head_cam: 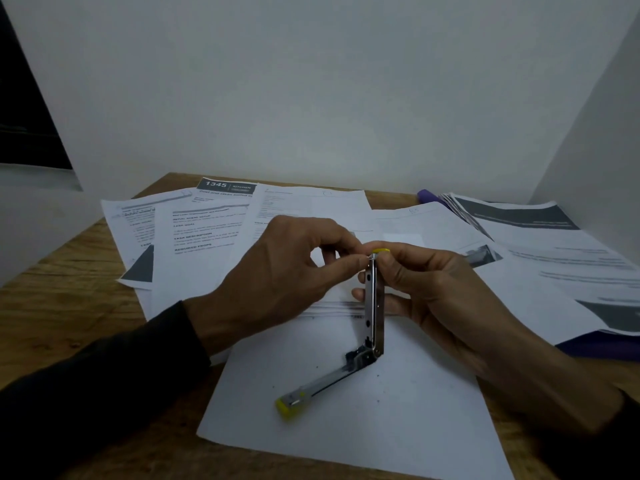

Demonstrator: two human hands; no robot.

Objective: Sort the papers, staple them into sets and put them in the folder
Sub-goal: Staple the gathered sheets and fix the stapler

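Note:
A metal stapler point(373, 323) with yellow ends is swung wide open above a blank white sheet point(349, 403). My right hand point(429, 289) grips its upright arm. My left hand point(287, 271) pinches at the top tip of that arm, beside the yellow end; what it pinches is too small to tell. The stapler's other arm slants down to the left over the blank sheet. Printed papers point(204, 230) lie spread across the wooden table point(62, 306). A purple folder point(599, 344) lies at the right, mostly hidden under a stack of papers point(561, 258).
White walls close the table in at the back and on the right. A purple object point(427, 196) pokes out behind the papers at the back right. Bare wood shows along the left side and near front edge.

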